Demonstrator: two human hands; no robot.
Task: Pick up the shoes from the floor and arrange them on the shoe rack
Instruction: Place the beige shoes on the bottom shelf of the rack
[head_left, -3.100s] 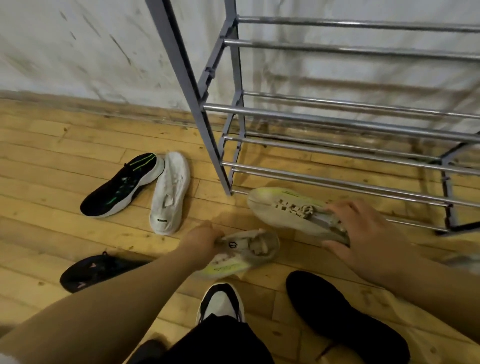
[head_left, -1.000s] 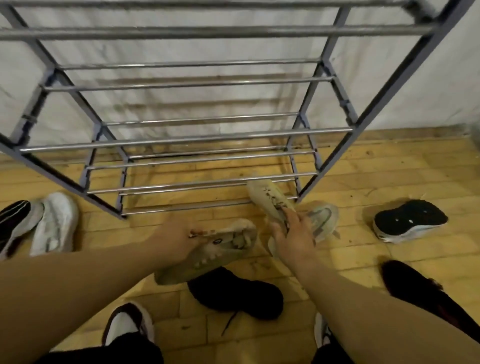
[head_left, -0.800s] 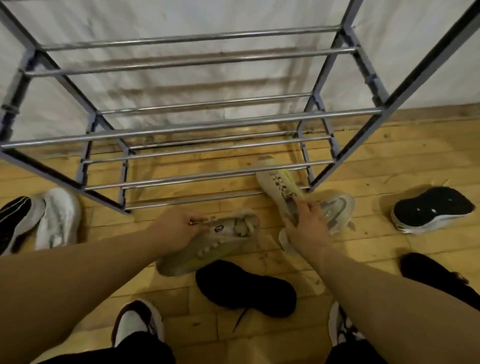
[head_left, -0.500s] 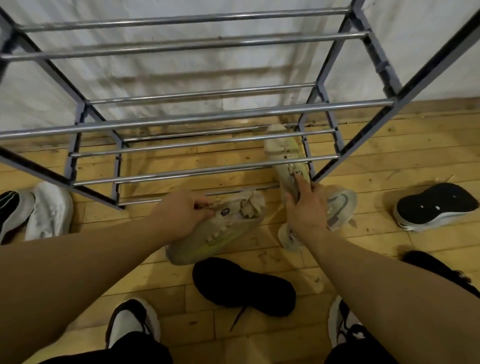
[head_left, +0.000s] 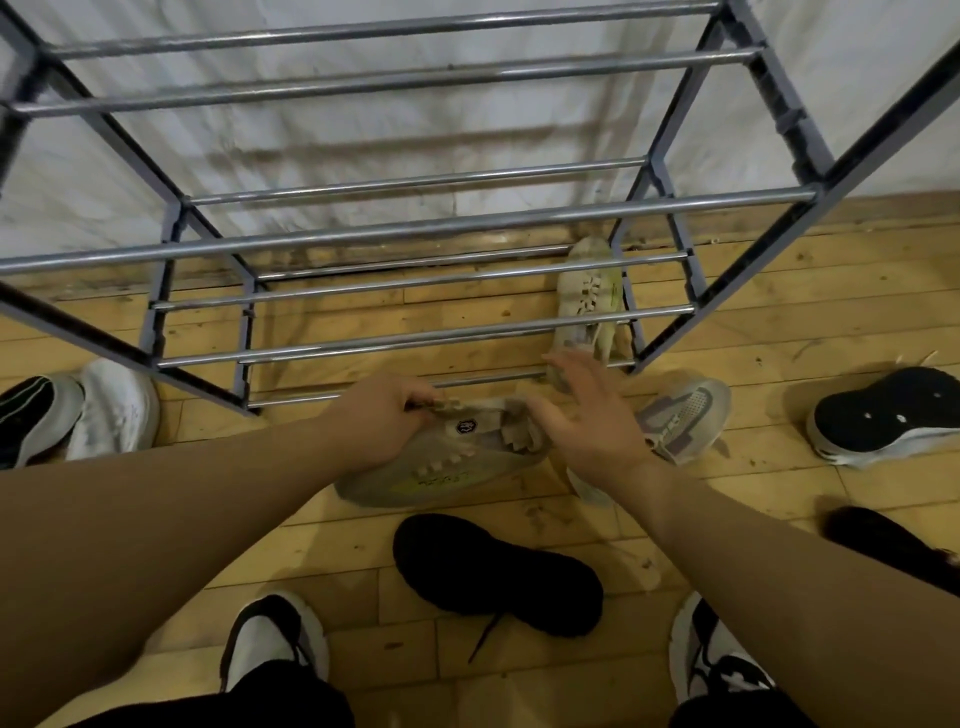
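A grey metal shoe rack (head_left: 415, 228) stands against the white wall. One beige sneaker with a yellow-green stripe (head_left: 589, 291) lies on the rack's lowest bars at the right end, toe toward the wall. My left hand (head_left: 387, 415) grips its mate, the second beige sneaker (head_left: 441, 467), by the heel just in front of the rack. My right hand (head_left: 587, 421) hovers with fingers spread beside that sneaker's opening, holding nothing.
On the wooden floor lie a grey-purple sneaker (head_left: 680, 415), a black sneaker (head_left: 883, 415) at the right, a black shoe (head_left: 498, 571) near my feet, another dark shoe (head_left: 893, 545), and a white shoe (head_left: 117, 410) beside a black-green one (head_left: 31, 415) at the left.
My right hand pushed the first beige sneaker onto the lowest bars, let go, and drew back toward the sneaker in my left hand.
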